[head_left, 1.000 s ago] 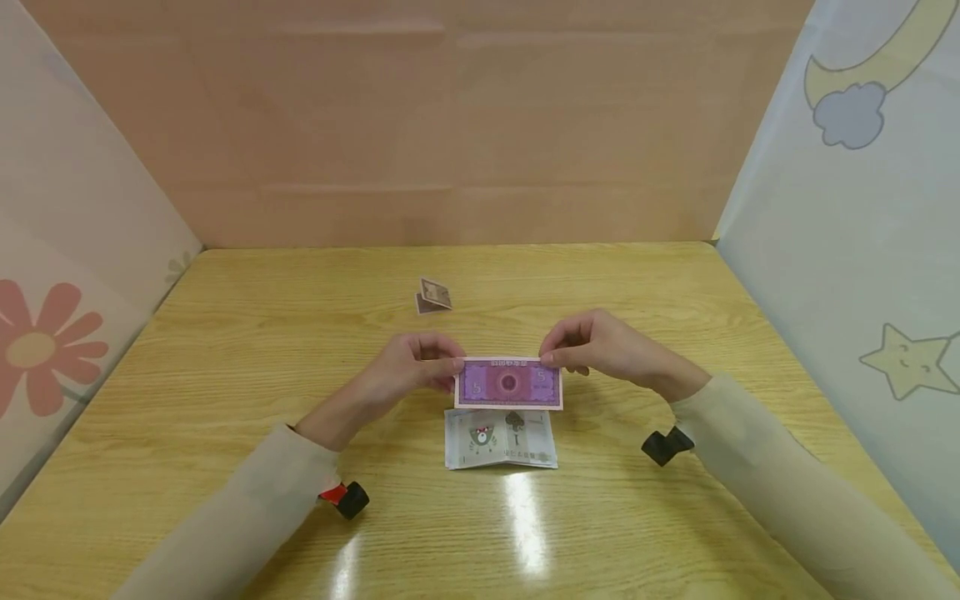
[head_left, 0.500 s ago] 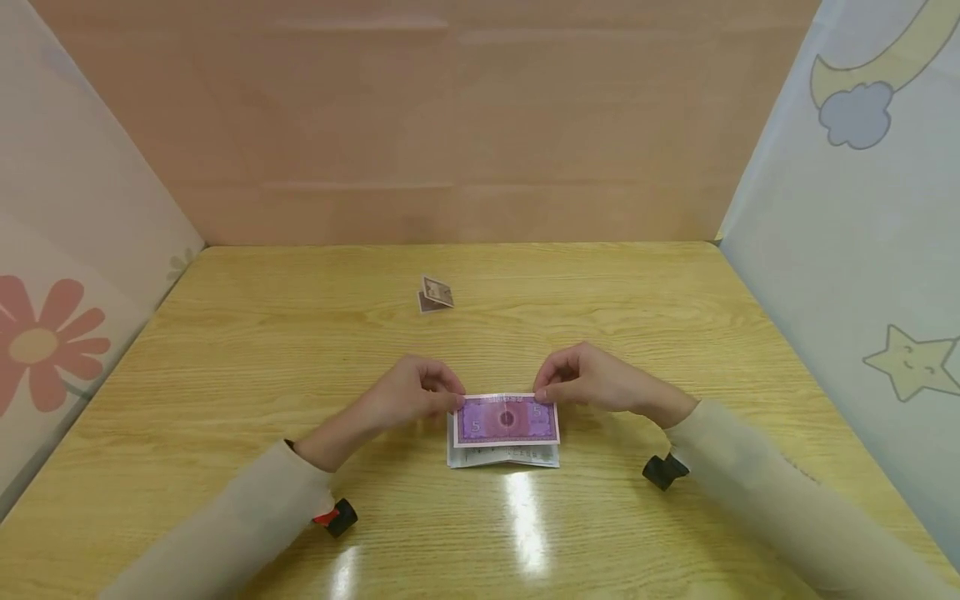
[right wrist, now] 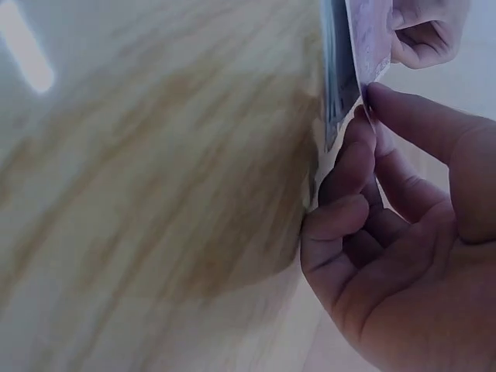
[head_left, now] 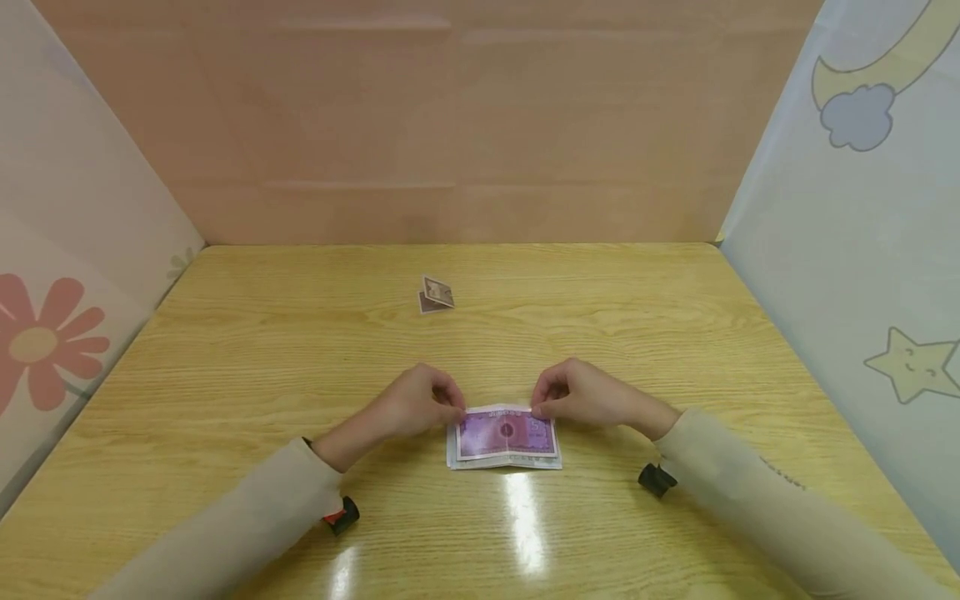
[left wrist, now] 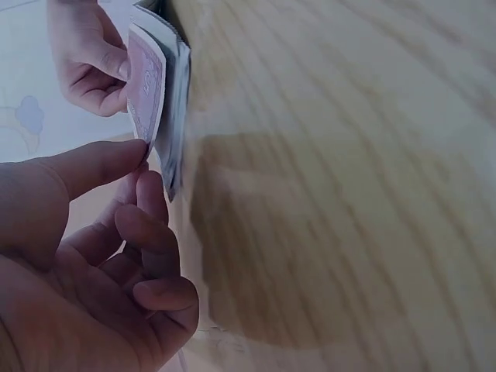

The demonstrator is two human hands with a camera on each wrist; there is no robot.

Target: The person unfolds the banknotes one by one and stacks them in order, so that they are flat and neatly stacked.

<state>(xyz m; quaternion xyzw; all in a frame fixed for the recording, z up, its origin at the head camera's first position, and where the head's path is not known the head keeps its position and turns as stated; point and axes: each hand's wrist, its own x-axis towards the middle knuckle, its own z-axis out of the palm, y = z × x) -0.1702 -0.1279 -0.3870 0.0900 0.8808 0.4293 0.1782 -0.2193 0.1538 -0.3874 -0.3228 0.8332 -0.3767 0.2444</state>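
Observation:
A purple banknote (head_left: 507, 435) marked with a 5 lies over a small stack of pale banknotes (head_left: 452, 458), with a crease down its middle. My left hand (head_left: 420, 402) pinches its far left corner between thumb and fingers. At the far right corner my right hand (head_left: 585, 395) pinches it the same way. In the left wrist view the thumb presses the purple note's (left wrist: 146, 85) corner, and the pale stack (left wrist: 178, 101) shows just beneath, a small gap between. The right wrist view shows the purple note (right wrist: 370, 39) held at its edge above the layered stack (right wrist: 335, 70).
Farther back on the wooden table (head_left: 300, 333) a small folded brown banknote (head_left: 437, 294) stands half open like a tent. A pinkish-brown panel (head_left: 450, 125) closes off the back, and patterned white panels (head_left: 847, 250) line both sides. Black wrist cameras (head_left: 657, 480) hang under the sleeves.
Both hands have brought the purple banknote nearer the body and down onto the pale stack, which it now mostly covers. The folded brown note has stayed in place.

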